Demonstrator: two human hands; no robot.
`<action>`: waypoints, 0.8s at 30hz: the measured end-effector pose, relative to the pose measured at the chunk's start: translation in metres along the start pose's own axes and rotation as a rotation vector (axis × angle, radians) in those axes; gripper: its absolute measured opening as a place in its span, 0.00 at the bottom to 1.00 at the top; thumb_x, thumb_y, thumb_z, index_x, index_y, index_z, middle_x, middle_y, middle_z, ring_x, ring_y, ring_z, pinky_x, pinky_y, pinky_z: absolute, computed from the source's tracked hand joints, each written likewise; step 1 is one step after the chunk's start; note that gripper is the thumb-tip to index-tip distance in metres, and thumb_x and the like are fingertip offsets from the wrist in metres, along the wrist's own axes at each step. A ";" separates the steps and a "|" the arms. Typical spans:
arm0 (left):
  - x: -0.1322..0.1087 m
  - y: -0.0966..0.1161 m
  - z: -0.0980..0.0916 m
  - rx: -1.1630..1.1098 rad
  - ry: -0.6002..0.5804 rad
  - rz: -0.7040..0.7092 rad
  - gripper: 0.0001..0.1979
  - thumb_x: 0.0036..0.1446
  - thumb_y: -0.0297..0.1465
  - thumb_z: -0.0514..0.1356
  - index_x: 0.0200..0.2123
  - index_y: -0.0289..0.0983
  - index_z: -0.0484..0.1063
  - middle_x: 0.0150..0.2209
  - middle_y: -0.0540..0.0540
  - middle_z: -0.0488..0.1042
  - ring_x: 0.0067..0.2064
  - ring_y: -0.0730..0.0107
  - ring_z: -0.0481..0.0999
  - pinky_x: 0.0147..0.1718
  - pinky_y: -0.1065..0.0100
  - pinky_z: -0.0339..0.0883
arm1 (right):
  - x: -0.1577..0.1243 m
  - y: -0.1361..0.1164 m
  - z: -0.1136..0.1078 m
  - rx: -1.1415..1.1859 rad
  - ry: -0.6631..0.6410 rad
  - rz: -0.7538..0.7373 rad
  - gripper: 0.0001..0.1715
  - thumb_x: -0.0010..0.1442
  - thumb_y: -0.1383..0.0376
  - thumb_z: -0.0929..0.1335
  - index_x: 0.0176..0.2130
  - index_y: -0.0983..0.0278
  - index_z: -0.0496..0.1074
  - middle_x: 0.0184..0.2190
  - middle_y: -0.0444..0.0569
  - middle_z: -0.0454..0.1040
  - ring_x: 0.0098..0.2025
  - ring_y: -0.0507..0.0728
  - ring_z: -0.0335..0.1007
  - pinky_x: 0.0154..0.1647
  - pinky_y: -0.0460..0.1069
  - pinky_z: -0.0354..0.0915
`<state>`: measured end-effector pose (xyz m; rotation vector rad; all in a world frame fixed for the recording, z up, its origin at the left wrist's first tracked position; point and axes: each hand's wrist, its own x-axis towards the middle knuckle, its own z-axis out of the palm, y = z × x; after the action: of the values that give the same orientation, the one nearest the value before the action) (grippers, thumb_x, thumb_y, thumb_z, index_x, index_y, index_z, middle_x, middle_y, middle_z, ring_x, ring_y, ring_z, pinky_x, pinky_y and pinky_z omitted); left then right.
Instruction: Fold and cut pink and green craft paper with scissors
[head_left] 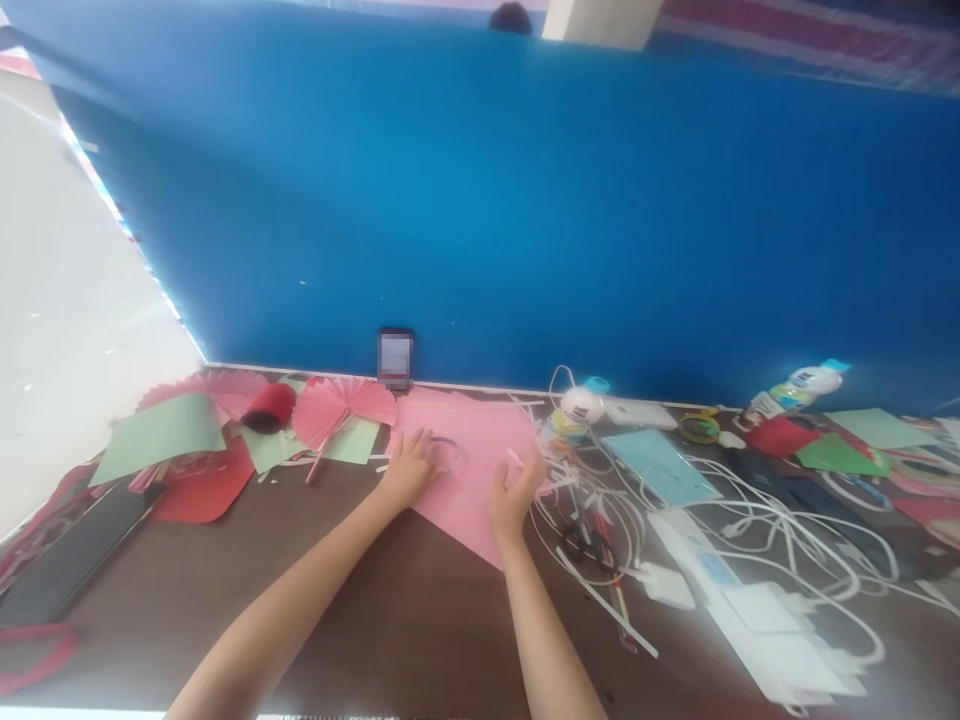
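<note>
A large sheet of pink paper point(465, 500) lies on the brown table in front of me. My left hand point(411, 468) rests on its left part, palm down with the fingers spread. Just right of those fingertips is a thin, roundish loop point(448, 455), blurred, whose kind I cannot make out. My right hand point(519, 492) is at the sheet's right edge, its thumb apart from the bent fingers and nothing visible in its grasp. By its fingertips shows a small whitish strip point(515, 458). Black-handled scissors point(589, 545) lie to the right of this hand.
Pink pleated paper fans point(345, 402), a red roll point(271, 407) and green paper point(161, 437) lie leftward. A phone point(395, 357) leans on the blue partition point(465, 200). Rightward are a bottle point(576, 412), tangled white cables point(787, 520) and a power strip point(720, 590).
</note>
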<state>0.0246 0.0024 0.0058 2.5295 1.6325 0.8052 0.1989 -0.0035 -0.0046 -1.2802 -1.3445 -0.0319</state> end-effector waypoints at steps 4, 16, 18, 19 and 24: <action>-0.005 -0.039 -0.008 0.094 0.047 -0.069 0.14 0.58 0.34 0.49 0.43 0.37 0.70 0.49 0.38 0.69 0.52 0.55 0.64 0.52 0.52 0.53 | -0.002 0.006 0.000 0.061 -0.059 0.101 0.32 0.56 0.68 0.59 0.59 0.62 0.48 0.54 0.60 0.55 0.50 0.60 0.58 0.48 0.59 0.59; 0.003 -0.145 -0.067 0.186 -0.140 -0.321 0.14 0.53 0.30 0.51 0.42 0.37 0.70 0.48 0.40 0.70 0.49 0.56 0.67 0.42 0.63 0.62 | -0.011 -0.001 0.011 0.143 -0.212 0.190 0.30 0.55 0.68 0.59 0.57 0.62 0.51 0.48 0.57 0.62 0.43 0.57 0.62 0.44 0.55 0.62; 0.009 -0.153 -0.068 0.172 -0.163 -0.330 0.13 0.53 0.29 0.51 0.40 0.37 0.71 0.42 0.40 0.73 0.44 0.56 0.71 0.39 0.63 0.63 | -0.012 -0.001 0.010 0.142 -0.206 0.164 0.29 0.55 0.69 0.59 0.57 0.63 0.52 0.47 0.56 0.62 0.41 0.56 0.62 0.43 0.55 0.62; 0.011 -0.155 -0.069 0.169 -0.164 -0.337 0.13 0.52 0.29 0.51 0.38 0.36 0.72 0.39 0.39 0.74 0.42 0.56 0.72 0.38 0.63 0.63 | -0.012 -0.001 0.010 0.141 -0.202 0.151 0.29 0.55 0.69 0.59 0.56 0.63 0.53 0.46 0.56 0.63 0.40 0.56 0.62 0.43 0.54 0.62; 0.013 -0.151 -0.067 0.122 -0.150 -0.359 0.11 0.51 0.30 0.52 0.35 0.35 0.72 0.36 0.39 0.75 0.38 0.56 0.73 0.37 0.63 0.63 | -0.013 -0.005 0.010 0.140 -0.232 0.131 0.25 0.55 0.69 0.59 0.54 0.62 0.55 0.44 0.54 0.63 0.38 0.55 0.62 0.41 0.54 0.63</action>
<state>-0.1280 0.0650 0.0246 2.1998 2.0496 0.4829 0.1848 -0.0064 -0.0131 -1.2785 -1.4285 0.3052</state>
